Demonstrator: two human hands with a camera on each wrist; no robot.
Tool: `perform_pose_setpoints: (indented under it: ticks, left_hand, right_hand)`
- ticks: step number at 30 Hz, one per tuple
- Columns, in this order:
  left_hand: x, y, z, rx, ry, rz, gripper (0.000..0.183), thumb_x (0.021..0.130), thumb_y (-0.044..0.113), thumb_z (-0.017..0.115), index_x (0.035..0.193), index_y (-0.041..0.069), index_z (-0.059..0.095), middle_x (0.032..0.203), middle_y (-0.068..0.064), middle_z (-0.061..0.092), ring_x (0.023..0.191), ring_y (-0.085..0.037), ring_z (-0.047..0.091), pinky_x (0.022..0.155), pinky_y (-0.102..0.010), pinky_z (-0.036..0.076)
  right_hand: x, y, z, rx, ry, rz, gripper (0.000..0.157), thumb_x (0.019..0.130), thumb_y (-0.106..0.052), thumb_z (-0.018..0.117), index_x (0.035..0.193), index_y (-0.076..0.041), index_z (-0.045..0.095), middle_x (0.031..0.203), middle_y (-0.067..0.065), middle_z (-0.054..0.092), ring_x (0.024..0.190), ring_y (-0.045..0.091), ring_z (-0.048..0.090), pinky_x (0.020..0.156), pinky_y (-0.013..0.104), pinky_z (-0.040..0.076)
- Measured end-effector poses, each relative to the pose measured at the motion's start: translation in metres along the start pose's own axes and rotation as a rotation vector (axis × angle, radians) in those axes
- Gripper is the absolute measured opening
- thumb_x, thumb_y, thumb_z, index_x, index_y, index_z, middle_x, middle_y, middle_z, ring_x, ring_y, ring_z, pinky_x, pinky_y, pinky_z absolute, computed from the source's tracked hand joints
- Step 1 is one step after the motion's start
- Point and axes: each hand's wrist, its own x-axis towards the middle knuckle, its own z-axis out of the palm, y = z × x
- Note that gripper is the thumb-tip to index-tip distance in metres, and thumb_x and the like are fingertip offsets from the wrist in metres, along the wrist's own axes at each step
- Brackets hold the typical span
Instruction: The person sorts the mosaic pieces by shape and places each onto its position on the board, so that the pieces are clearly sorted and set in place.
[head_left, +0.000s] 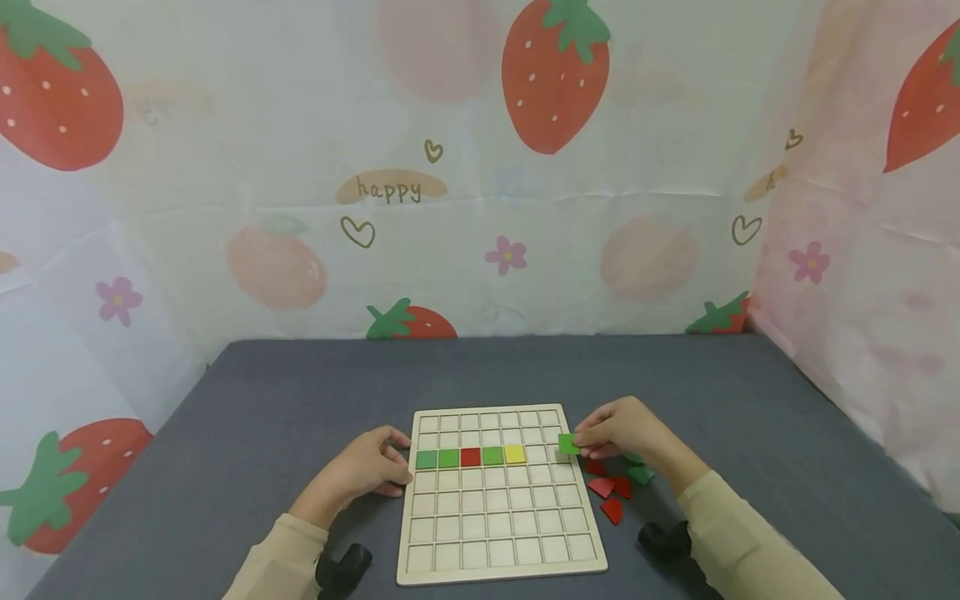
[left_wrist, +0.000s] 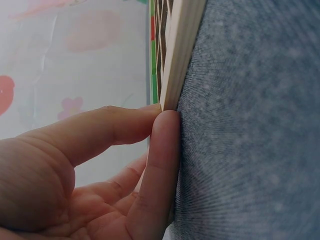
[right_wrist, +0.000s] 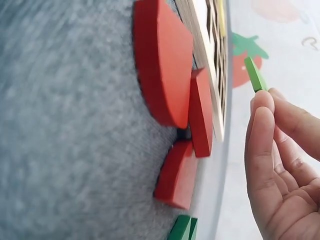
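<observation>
A pale wooden grid board (head_left: 501, 502) lies on the table. One of its rows bears green, red and yellow square tiles, among them a red tile (head_left: 470, 457) and a yellow tile (head_left: 515, 454). At the board's left edge, my left hand (head_left: 366, 463) holds the rim; the left wrist view has its thumb and a finger (left_wrist: 162, 150) together on the wooden side. My right hand (head_left: 618, 429) pinches a light green square tile (head_left: 567, 444) by one edge, raised over the right side of that row. The right wrist view shows this tile (right_wrist: 255, 75) tilted between the fingertips.
Beside the board's right edge lie several loose red pieces (head_left: 612, 510), some with a curved side, and dark green pieces (head_left: 641, 474). The grey table (head_left: 322, 375) meets a strawberry-printed curtain (head_left: 480, 250) at the back. Black straps (head_left: 666, 542) sit by both wrists.
</observation>
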Motion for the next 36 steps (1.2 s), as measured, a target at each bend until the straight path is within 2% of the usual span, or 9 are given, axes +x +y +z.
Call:
perform_pose_setpoints:
  ticks: [9, 23, 28, 36]
  left_hand:
    - [0.001, -0.001, 0.0, -0.003, -0.004, -0.002, 0.046, 0.082, -0.007, 0.071, 0.124, -0.006, 0.053, 0.088, -0.012, 0.057, 0.071, -0.021, 0.062, 0.064, -0.035, 0.06]
    - [0.0, 0.001, 0.001, -0.001, -0.001, -0.003, 0.046, 0.082, -0.007, 0.071, 0.124, -0.005, 0.053, 0.088, -0.012, 0.057, 0.071, -0.021, 0.061, 0.064, -0.035, 0.06]
    - [0.0, 0.0, 0.001, 0.0, -0.005, -0.001, 0.046, 0.082, -0.006, 0.071, 0.124, -0.005, 0.053, 0.088, -0.012, 0.056, 0.071, -0.021, 0.061, 0.064, -0.035, 0.06]
    - [0.001, -0.001, -0.001, 0.002, -0.017, 0.001, 0.047, 0.083, -0.006, 0.071, 0.125, -0.005, 0.052, 0.089, -0.012, 0.056, 0.072, -0.021, 0.061, 0.065, -0.035, 0.06]
  right_hand:
    - [0.005, -0.007, 0.012, 0.005, -0.03, -0.002, 0.019, 0.084, -0.007, 0.078, 0.098, 0.006, 0.074, 0.077, 0.008, 0.075, 0.065, 0.013, 0.071, 0.066, 0.029, 0.062]
    - [0.02, -0.008, 0.027, 0.026, -0.025, 0.058, 0.016, 0.082, -0.005, 0.079, 0.094, 0.003, 0.075, 0.077, 0.009, 0.074, 0.061, 0.013, 0.07, 0.062, 0.028, 0.061]
    - [0.021, -0.01, 0.031, 0.016, -0.035, 0.061, 0.016, 0.081, -0.004, 0.08, 0.094, 0.004, 0.075, 0.072, 0.008, 0.074, 0.059, 0.012, 0.069, 0.06, 0.027, 0.06]
    - [0.023, -0.014, 0.04, -0.047, -0.003, 0.046, 0.011, 0.078, -0.001, 0.081, 0.087, 0.003, 0.076, 0.066, 0.006, 0.072, 0.053, 0.009, 0.066, 0.055, 0.024, 0.058]
